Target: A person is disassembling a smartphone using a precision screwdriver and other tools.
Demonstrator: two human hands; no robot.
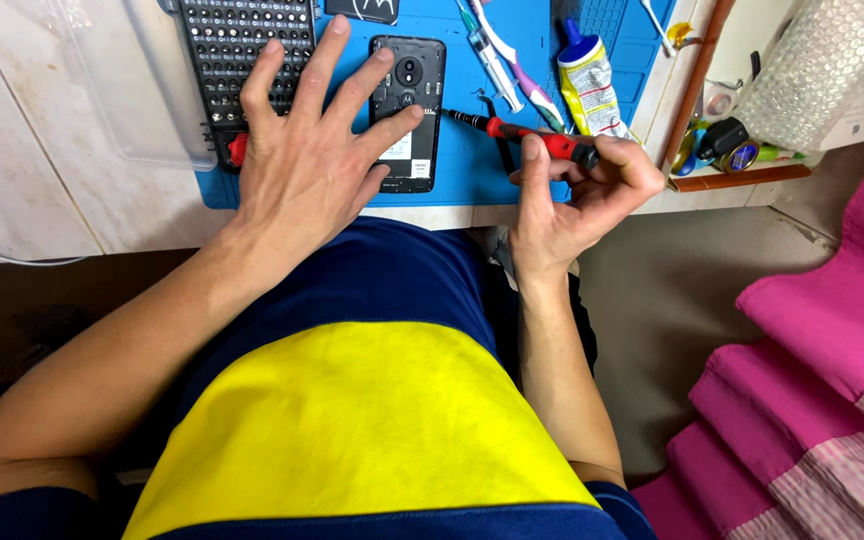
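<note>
Pale worktop (42,130) is seen from above in the head view, with a blue mat (472,170) laid at its near edge; every place below is given relative to that mat. On the mat's middle a phone (407,110) lies flat, its back cover removed and dark inner parts exposed. The left hand (302,160) is spread wide and pressed palm-down over the phone's left side and the mat, fingers splayed; the phone is judged to be pinned this way so that it cannot slide while it is worked on. Nothing is gripped by that hand. Partly under its fingers, at the mat's left end, a black bit rack (242,50) is set, close by, presumably for quick changes of tip.

At the mat's right part a red screwdriver (527,137) is held in the right hand (577,190), pinched lightly between thumb and curled fingers like a pen, its thin tip pointed at the phone's right edge and very near it; whether contact is made cannot be told. Such a fingertip hold suits fine turning. Black tweezers (500,140) lie beneath the shaft.

Along the mat's far right a glue tube (587,85) and a syringe (487,55) are laid. Off the mat's right end bubble wrap (822,70) is stood, and pink cloth (832,330) is stacked lower down
</note>
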